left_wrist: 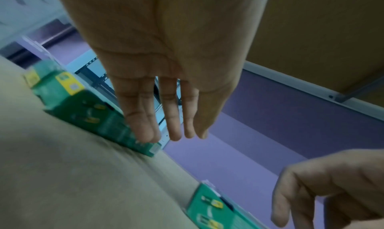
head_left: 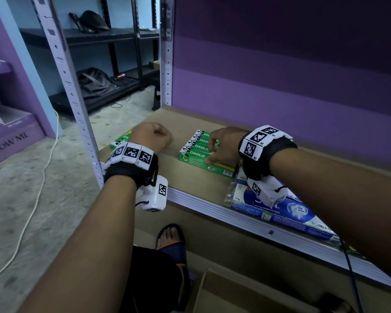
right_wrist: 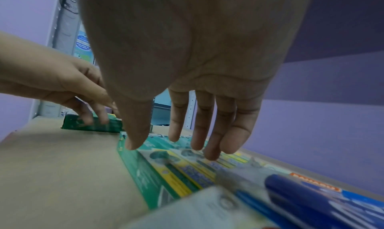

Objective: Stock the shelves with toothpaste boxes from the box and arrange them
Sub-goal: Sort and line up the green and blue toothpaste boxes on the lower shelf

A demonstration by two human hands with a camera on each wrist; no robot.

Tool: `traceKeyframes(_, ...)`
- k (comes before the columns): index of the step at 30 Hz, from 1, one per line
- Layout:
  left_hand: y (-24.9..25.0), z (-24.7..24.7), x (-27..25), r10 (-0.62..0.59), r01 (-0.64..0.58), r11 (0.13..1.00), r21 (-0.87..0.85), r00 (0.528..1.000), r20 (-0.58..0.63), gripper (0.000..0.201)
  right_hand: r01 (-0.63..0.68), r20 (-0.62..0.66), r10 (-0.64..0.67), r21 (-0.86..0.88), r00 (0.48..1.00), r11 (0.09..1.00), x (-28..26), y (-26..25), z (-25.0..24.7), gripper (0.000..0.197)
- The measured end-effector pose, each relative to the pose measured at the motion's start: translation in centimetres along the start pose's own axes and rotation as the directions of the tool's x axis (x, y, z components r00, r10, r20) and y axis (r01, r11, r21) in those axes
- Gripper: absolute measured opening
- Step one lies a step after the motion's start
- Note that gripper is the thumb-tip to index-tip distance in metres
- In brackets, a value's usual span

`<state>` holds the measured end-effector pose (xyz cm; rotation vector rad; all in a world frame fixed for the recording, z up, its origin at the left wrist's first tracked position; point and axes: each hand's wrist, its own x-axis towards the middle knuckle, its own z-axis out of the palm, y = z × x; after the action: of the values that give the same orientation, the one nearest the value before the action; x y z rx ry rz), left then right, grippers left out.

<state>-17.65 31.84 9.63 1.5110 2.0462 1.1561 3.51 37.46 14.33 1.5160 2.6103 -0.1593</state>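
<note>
A row of green Darlie toothpaste boxes (head_left: 199,150) lies flat, side by side, on the brown shelf (head_left: 190,184), near its middle and set back from the front lip. The right hand (head_left: 224,144) hovers over their right ends, its fingers (right_wrist: 207,130) spread and nearly straight, tips at or just above the box tops; it grips nothing. A single green toothpaste box (left_wrist: 97,115) lies apart at the shelf's left end. The left hand (head_left: 152,135) is just beside it with fingers (left_wrist: 143,117) extended and relaxed, their tips near the box; contact cannot be told. A blue toothpaste pack (head_left: 280,211) lies at the shelf's front edge under the right wrist. Below the shelf stands an open cardboard box (head_left: 224,294).
</note>
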Motion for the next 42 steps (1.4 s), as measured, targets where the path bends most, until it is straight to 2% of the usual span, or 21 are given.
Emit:
traceKeyframes(5,-1.7,-3.0,-0.4,0.104,-0.100,0.995,0.032,0.977,-0.187,0.015,0.077,-0.044,-0.076,0.028,0.996,0.997,0.9,-2.7,-0.4,0.035)
traceKeyframes(7,-2.6,-3.9,-0.3,0.103,-0.088,0.994,0.072,0.964,-0.245,0.021,0.111,-0.078,-0.110,0.011,0.991,0.994,1.4,-4.0,-0.2,0.036)
traceKeyframes(9,-3.7,-4.6,-0.3,0.055,-0.028,0.994,0.106,0.963,-0.265,0.026,0.126,-0.079,-0.126,-0.008,0.989,0.992,2.0,-5.4,-0.1,0.045)
traceKeyframes(16,-5.9,-4.5,-0.2,-0.131,0.163,0.975,0.149,0.970,-0.206,0.030,0.209,-0.091,-0.210,-0.024,0.973,0.978,4.4,-10.1,1.0,0.061)
traceKeyframes(23,-6.2,-4.7,-0.1,-0.175,0.199,0.970,0.137,0.969,-0.174,0.028,0.285,-0.042,-0.289,-0.084,0.956,0.955,5.6,-13.0,2.6,0.061)
traceKeyframes(32,-6.3,-4.5,0.0,-0.179,0.207,0.970,0.131,0.964,-0.199,0.026,0.318,-0.065,-0.320,-0.031,0.945,0.947,4.6,-12.4,1.4,0.042)
traceKeyframes(37,-6.4,-4.4,0.0,-0.188,0.215,0.970,0.115,0.959,-0.211,0.025,0.401,-0.062,-0.403,-0.037,0.913,0.915,4.1,-11.7,1.3,0.060)
traceKeyframes(42,-6.5,-4.5,0.1,-0.170,0.201,0.970,0.138,0.963,-0.208,0.027,0.435,-0.107,-0.437,-0.037,0.893,0.899,4.4,-11.0,1.8,0.048)
